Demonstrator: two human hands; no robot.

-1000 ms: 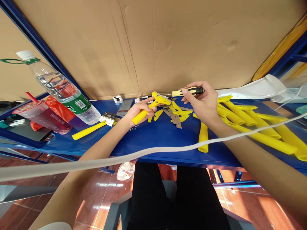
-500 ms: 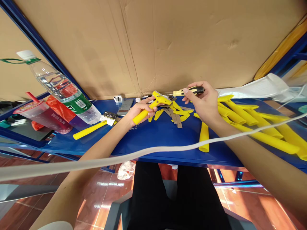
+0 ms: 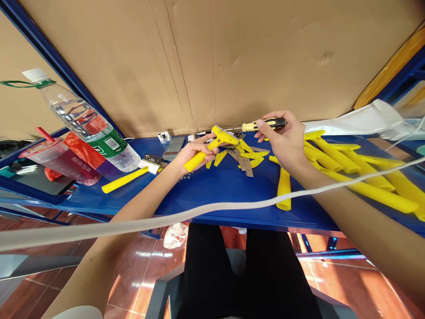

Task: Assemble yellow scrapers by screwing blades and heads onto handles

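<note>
My left hand (image 3: 198,153) is closed around the handle of a yellow scraper (image 3: 200,160), its wide head pointing up and to the right. In my right hand (image 3: 283,137) is a screwdriver (image 3: 254,126) with a cream and black handle. Its thin shaft points left, with the tip at or close to the scraper's head; whether they touch I cannot tell. Below and right of that head lies a pile of flat metal blades (image 3: 246,166) and yellow plastic pieces (image 3: 254,155). Small screws (image 3: 186,176) are scattered beside my left wrist.
Several yellow scraper handles (image 3: 365,170) are heaped at right, and one more (image 3: 122,180) lies at left near a small black-and-white box (image 3: 152,164). A water bottle (image 3: 89,124) and a drink cup (image 3: 63,161) stand at left. A white cable (image 3: 212,207) crosses the view in front.
My right hand and the screwdriver have shifted slightly to the right, away from the scraper's head. My left hand holds the scraper in nearly the same place.
</note>
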